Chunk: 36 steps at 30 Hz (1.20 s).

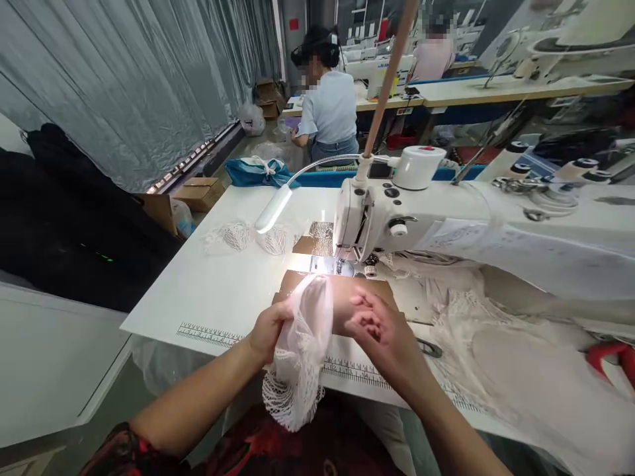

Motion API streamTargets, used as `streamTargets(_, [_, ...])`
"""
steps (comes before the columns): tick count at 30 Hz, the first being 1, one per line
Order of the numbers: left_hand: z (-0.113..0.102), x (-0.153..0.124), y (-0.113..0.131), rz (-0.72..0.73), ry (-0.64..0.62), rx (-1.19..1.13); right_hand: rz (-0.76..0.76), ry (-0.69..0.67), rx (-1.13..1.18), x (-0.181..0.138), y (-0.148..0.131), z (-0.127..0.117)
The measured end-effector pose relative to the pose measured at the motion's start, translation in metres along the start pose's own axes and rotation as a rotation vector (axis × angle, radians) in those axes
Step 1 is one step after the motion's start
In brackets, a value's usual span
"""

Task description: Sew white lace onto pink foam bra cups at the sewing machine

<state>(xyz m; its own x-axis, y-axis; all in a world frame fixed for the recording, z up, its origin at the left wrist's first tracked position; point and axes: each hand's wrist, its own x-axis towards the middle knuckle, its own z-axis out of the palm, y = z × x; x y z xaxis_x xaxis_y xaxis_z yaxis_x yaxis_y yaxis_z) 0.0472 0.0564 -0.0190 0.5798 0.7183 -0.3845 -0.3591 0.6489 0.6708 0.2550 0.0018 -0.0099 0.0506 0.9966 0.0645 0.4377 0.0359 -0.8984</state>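
My left hand (270,328) is closed on the edge of a white lace bra cup (305,350), its scalloped lace hanging past the table's front edge. To the right of the cup, apart from it, my right hand (380,327) is raised with loosely curled fingers and nothing visible in them. Both hands are in front of the sewing machine's needle area (347,254), where a lamp lights the metal plate. Brown board (342,301) lies under the cup and beside the right hand. A small dark tool, perhaps thread snips (429,348), rests right of my right wrist.
More lace cups (238,236) lie on the white table (198,291) at left. Pale lace fabric (516,370) is heaped at right. A bendy lamp (274,208) hangs over the table. A co-worker (330,99) sits ahead; another person (434,56) is farther back.
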Motion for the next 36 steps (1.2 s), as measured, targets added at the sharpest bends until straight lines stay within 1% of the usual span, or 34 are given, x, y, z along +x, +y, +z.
streamTargets(2, [0.003,-0.002,-0.002,0.003,-0.049,-0.007,-0.005,-0.009,0.059,0.013,-0.014,0.018])
streamTargets(3, [0.005,-0.003,-0.002,0.01,-0.059,0.008,-0.048,0.009,0.033,0.018,-0.019,0.026])
streamTargets(5, [0.006,-0.005,0.0,0.047,-0.039,0.062,-0.178,0.074,-0.057,0.024,-0.023,0.037])
streamTargets(8, [0.002,-0.009,0.004,0.073,0.009,0.092,-0.357,0.177,-0.147,0.025,-0.023,0.045])
streamTargets(10, [-0.003,-0.012,0.007,0.052,0.035,0.078,-0.405,0.225,-0.168,0.022,-0.022,0.047])
streamTargets(12, [-0.008,-0.014,0.01,0.065,0.083,0.077,-0.41,0.264,-0.171,0.019,-0.021,0.047])
streamTargets(14, [-0.012,-0.016,0.014,0.107,0.138,0.09,-0.357,0.246,-0.103,0.014,-0.022,0.047])
streamTargets(15, [-0.015,-0.016,0.016,0.129,0.156,0.101,-0.293,0.22,-0.041,0.011,-0.022,0.047])
streamTargets(18, [-0.024,-0.015,0.026,0.192,0.187,0.179,-0.024,0.131,0.18,0.006,-0.026,0.047])
streamTargets(21, [-0.038,-0.018,0.043,0.284,0.234,0.326,0.178,0.054,0.355,0.012,-0.031,0.048])
streamTargets(23, [-0.047,-0.025,0.061,0.385,0.32,0.423,0.268,-0.02,0.436,0.023,-0.031,0.051])
streamTargets(24, [-0.051,-0.03,0.07,0.438,0.373,0.452,0.294,-0.068,0.444,0.03,-0.031,0.052])
streamTargets(25, [-0.054,-0.036,0.079,0.487,0.421,0.468,0.289,-0.104,0.419,0.036,-0.03,0.054])
streamTargets(26, [-0.055,-0.043,0.087,0.527,0.459,0.475,0.25,-0.115,0.36,0.042,-0.029,0.055])
streamTargets(28, [-0.053,-0.058,0.098,0.565,0.491,0.491,0.123,-0.075,0.207,0.049,-0.029,0.059])
streamTargets(29, [-0.049,-0.064,0.099,0.557,0.477,0.52,0.067,-0.063,0.17,0.05,-0.03,0.061])
streamTargets(30, [-0.045,-0.069,0.099,0.538,0.44,0.573,0.03,-0.084,0.187,0.049,-0.032,0.063])
streamTargets(31, [-0.039,-0.071,0.096,0.514,0.373,0.649,0.017,-0.149,0.254,0.047,-0.035,0.065])
streamTargets(32, [-0.034,-0.069,0.092,0.5,0.283,0.747,0.026,-0.256,0.354,0.044,-0.039,0.067])
streamTargets(34, [-0.026,-0.056,0.086,0.547,0.096,0.989,0.071,-0.458,0.537,0.037,-0.045,0.07])
streamTargets(35, [-0.026,-0.044,0.086,0.61,0.031,1.13,0.095,-0.506,0.585,0.033,-0.047,0.071])
streamTargets(36, [-0.028,-0.029,0.087,0.672,0.013,1.278,0.119,-0.509,0.607,0.028,-0.048,0.07])
